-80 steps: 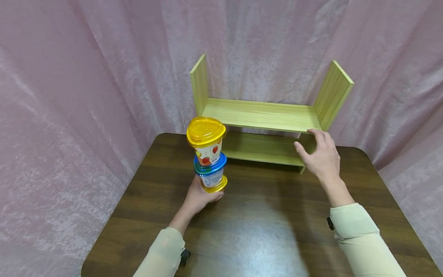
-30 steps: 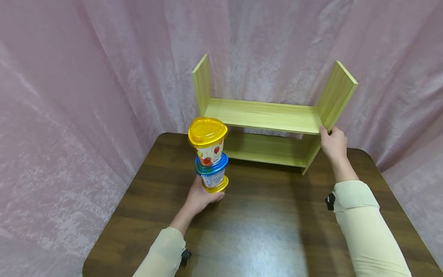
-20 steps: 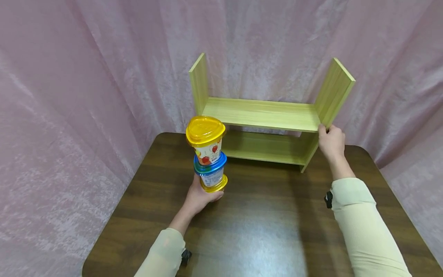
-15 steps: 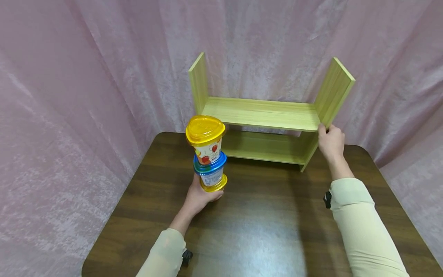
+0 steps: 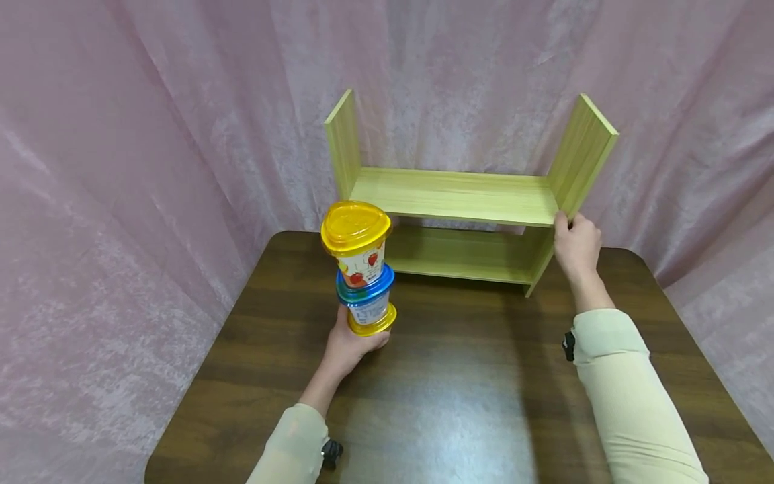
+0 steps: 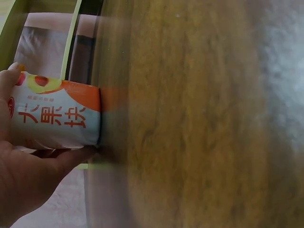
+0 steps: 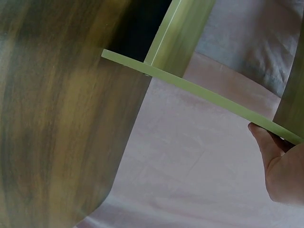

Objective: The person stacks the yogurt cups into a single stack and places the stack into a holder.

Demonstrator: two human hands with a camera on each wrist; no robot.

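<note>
At frame centre the left hand (image 5: 346,346) grips the bottom of the cup stack (image 5: 361,274) standing on the table (image 5: 459,376), the right hand (image 5: 577,243) clasps the shelf (image 5: 459,195) side panel, nothing shelved yet.

Dark wood table (image 5: 459,396), green shelf (image 5: 459,202)
</note>
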